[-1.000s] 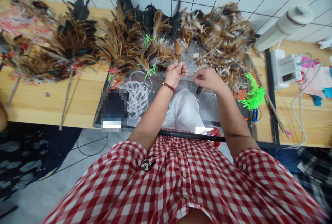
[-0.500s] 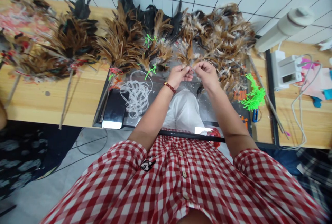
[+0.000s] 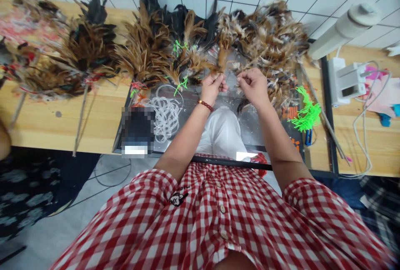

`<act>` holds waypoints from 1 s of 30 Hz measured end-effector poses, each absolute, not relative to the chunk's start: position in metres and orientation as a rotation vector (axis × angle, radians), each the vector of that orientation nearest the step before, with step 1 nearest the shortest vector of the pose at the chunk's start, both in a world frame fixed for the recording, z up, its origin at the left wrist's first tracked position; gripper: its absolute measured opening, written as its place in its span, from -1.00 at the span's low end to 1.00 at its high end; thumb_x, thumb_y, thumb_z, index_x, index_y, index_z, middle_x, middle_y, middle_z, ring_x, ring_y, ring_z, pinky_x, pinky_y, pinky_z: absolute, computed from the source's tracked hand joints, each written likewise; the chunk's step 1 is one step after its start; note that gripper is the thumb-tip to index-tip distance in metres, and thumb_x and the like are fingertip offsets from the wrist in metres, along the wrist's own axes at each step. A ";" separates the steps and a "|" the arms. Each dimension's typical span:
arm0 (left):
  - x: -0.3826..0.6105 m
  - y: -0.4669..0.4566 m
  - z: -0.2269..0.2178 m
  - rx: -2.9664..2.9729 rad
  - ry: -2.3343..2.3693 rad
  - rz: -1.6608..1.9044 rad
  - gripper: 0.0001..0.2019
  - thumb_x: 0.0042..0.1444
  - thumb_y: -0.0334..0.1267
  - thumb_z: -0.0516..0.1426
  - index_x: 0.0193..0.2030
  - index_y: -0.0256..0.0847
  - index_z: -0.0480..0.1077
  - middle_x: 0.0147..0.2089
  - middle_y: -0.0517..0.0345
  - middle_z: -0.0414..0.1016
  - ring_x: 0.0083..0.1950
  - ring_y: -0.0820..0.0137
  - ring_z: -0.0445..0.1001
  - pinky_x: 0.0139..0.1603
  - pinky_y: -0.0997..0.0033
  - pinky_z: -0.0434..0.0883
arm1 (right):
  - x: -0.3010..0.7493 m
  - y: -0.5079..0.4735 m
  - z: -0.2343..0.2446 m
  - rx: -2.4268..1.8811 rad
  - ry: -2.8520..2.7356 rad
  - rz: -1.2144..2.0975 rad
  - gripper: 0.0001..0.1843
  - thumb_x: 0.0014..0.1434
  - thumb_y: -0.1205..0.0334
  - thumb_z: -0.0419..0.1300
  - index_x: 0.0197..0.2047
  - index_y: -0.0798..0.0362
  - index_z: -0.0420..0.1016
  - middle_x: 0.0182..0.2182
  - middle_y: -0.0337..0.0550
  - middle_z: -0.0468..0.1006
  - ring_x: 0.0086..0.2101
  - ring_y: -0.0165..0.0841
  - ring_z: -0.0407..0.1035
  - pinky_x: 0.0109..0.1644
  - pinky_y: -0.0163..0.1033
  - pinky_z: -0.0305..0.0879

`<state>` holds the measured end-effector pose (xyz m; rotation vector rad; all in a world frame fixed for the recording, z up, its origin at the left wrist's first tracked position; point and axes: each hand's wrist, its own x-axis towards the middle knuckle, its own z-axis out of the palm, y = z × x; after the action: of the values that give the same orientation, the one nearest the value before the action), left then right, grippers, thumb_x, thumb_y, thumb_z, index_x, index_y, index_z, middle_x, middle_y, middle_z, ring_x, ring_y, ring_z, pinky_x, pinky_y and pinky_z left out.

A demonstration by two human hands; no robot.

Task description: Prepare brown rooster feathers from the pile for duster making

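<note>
Now, pinched by the left hand (image 3: 213,87), a wispy brown feather bunch (image 3: 223,58) is held above the glossy dark panel (image 3: 191,105), its base hidden by fingers; the right hand (image 3: 255,87) is drawn into a fingertip pinch, though whether anything is gripped cannot be told. Flat whitish strips (image 3: 165,118) are heaped in loops.

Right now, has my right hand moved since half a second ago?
Yes. Judged against the bright green strands, your right hand has shifted slightly to the right, nearer to them and farther from the left hand.
</note>
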<state>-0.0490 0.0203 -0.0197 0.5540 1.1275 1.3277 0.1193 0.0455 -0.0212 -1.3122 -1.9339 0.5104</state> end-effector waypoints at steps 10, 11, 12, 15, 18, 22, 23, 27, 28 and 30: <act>-0.053 0.029 -0.025 0.282 1.180 1.528 -0.80 0.27 -0.12 0.32 -0.20 -0.21 0.52 -0.48 0.34 0.44 -0.46 0.60 0.53 -0.37 0.64 0.39 | 0.097 0.024 -0.014 -1.661 -2.449 0.267 -0.68 0.32 0.29 0.09 -0.10 0.10 0.70 -0.07 0.18 0.68 0.01 0.03 0.50 0.11 0.04 0.39; -0.053 0.028 -0.024 0.260 1.173 1.558 -0.83 0.32 -0.16 0.29 -0.21 -0.21 0.50 -0.49 0.35 0.42 -0.48 0.62 0.50 -0.40 0.65 0.37 | 0.096 0.024 -0.013 -1.642 -2.466 0.266 -0.68 0.32 0.30 0.08 -0.11 0.11 0.69 -0.08 0.18 0.67 0.00 0.02 0.50 0.10 0.03 0.38; -0.053 0.028 -0.022 0.238 1.163 1.590 -0.85 0.37 -0.22 0.23 -0.24 -0.21 0.48 -0.50 0.36 0.40 -0.51 0.63 0.47 -0.43 0.64 0.33 | 0.096 0.025 -0.012 -1.601 -2.490 0.267 -0.68 0.32 0.30 0.07 -0.11 0.12 0.68 -0.07 0.19 0.67 -0.01 0.02 0.50 0.10 0.02 0.37; -0.053 0.028 -0.019 0.202 1.128 1.650 -0.77 0.44 -0.38 0.09 -0.32 -0.22 0.39 -0.53 0.38 0.35 -0.58 0.65 0.37 -0.52 0.61 0.23 | 0.095 0.030 -0.008 -1.425 -2.611 0.277 -0.65 0.33 0.31 0.07 0.00 0.15 0.66 -0.01 0.22 0.64 0.02 0.02 0.49 0.11 0.01 0.33; -0.052 0.029 -0.018 0.206 1.120 1.640 -0.77 0.43 -0.40 0.09 -0.32 -0.21 0.38 -0.54 0.38 0.35 -0.59 0.65 0.36 -0.52 0.62 0.23 | 0.093 0.039 0.000 -1.394 -2.728 0.290 -0.51 0.33 0.29 0.11 0.26 0.17 0.56 0.08 0.23 0.62 0.06 0.02 0.50 0.07 -0.02 0.33; -0.052 0.029 -0.018 0.213 1.125 1.639 -0.76 0.43 -0.42 0.09 -0.32 -0.21 0.38 -0.55 0.39 0.35 -0.59 0.66 0.37 -0.53 0.63 0.23 | 0.084 0.048 0.012 -1.423 -2.854 0.269 -0.60 0.32 0.27 0.13 0.12 0.11 0.67 0.01 0.14 0.68 0.02 0.01 0.53 -0.05 -0.07 0.32; -0.052 0.029 -0.018 0.213 1.123 1.638 -0.75 0.43 -0.43 0.09 -0.33 -0.21 0.38 -0.55 0.39 0.34 -0.59 0.65 0.37 -0.54 0.62 0.22 | 0.080 0.049 0.014 -1.402 -2.882 0.245 -0.63 0.32 0.28 0.12 0.04 0.10 0.70 -0.01 0.14 0.69 0.02 0.01 0.53 -0.05 -0.07 0.31; -0.052 0.028 -0.016 0.223 1.097 1.625 -0.73 0.43 -0.43 0.09 -0.36 -0.22 0.38 -0.56 0.38 0.34 -0.60 0.64 0.37 -0.54 0.60 0.22 | 0.066 0.040 0.018 -1.467 -2.969 0.146 -0.59 0.35 0.31 0.02 0.02 0.25 0.65 -0.01 0.32 0.66 -0.04 0.05 0.53 -0.01 -0.01 0.31; -0.053 0.028 -0.016 0.226 1.097 1.620 -0.73 0.43 -0.42 0.09 -0.36 -0.22 0.39 -0.56 0.38 0.34 -0.60 0.65 0.37 -0.53 0.61 0.23 | 0.068 0.036 0.020 -1.512 -2.957 0.159 -0.57 0.36 0.32 -0.01 0.06 0.29 0.62 0.01 0.38 0.64 -0.05 0.05 0.52 -0.01 0.00 0.31; -0.053 0.027 -0.017 0.232 1.109 1.614 -0.75 0.42 -0.40 0.11 -0.35 -0.22 0.40 -0.55 0.39 0.35 -0.59 0.65 0.38 -0.52 0.62 0.23 | 0.081 0.025 0.027 -1.563 -2.860 0.261 -0.57 0.37 0.31 -0.06 0.05 0.30 0.57 -0.02 0.39 0.62 -0.08 0.00 0.48 -0.01 -0.01 0.31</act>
<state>-0.0527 0.0268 -0.0166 0.2316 1.1089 1.6136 0.0813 0.0245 0.0270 -1.5625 -2.8604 0.2607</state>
